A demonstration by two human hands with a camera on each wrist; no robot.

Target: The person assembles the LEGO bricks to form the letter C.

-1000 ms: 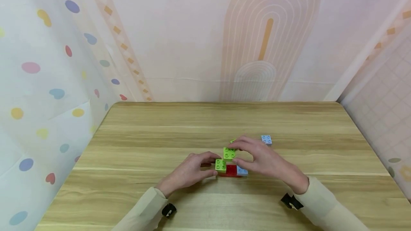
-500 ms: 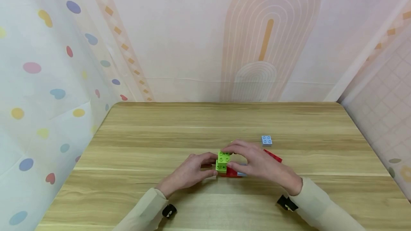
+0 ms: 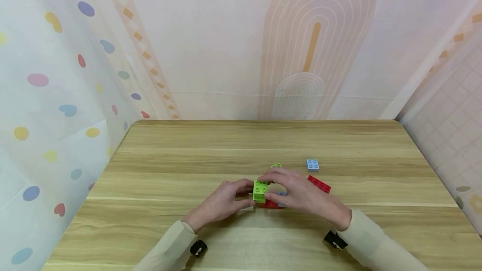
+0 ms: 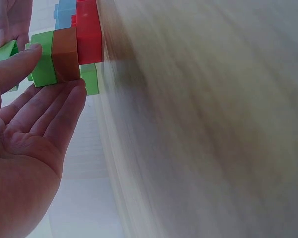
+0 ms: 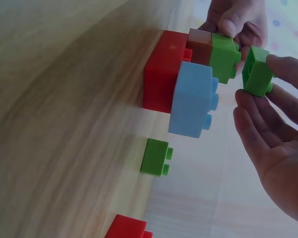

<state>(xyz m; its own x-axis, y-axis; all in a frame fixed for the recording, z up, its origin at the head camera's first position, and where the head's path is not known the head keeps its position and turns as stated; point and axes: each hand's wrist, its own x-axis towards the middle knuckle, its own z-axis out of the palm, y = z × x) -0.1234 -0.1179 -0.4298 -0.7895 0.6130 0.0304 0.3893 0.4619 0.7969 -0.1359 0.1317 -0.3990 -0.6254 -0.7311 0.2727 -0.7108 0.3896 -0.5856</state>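
My right hand pinches a green toy brick between thumb and fingers. In the right wrist view a gap shows between this brick and the studs of a second green brick. That second brick sits on a brown brick, which stands on one end of a long red brick. On the red brick's other end is a light blue brick. My left hand steadies the green and brown stack, thumb on one side and fingers on the opposite side.
Behind my right hand lie a loose green brick, a red brick and a light blue brick. The wooden table meets a patterned cloth backdrop at its far edge.
My right hand has carried its green brick left and slightly down, over the stack. The loose red brick behind that hand has come into view. My left hand has stayed in place.
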